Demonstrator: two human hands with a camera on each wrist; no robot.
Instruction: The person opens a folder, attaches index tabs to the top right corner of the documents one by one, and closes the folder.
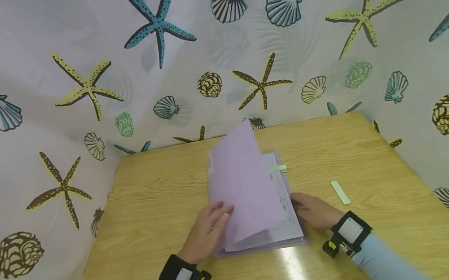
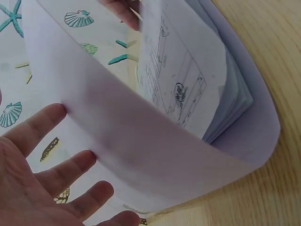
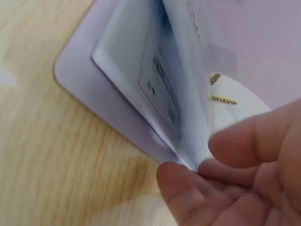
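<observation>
Two hands are engaged at six o'clock on the tabletop (image 1: 153, 196): the purple folder's (image 1: 258, 240) cover (image 1: 241, 188) is half raised against the left hand's (image 1: 206, 232) straight fingers, right hand (image 1: 314, 212) fingers pinching the still-filed sheets (image 3: 164, 89).

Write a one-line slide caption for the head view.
Left hand lifts the cover of a purple folder on a wooden table while the right hand touches its printed pages.
</observation>
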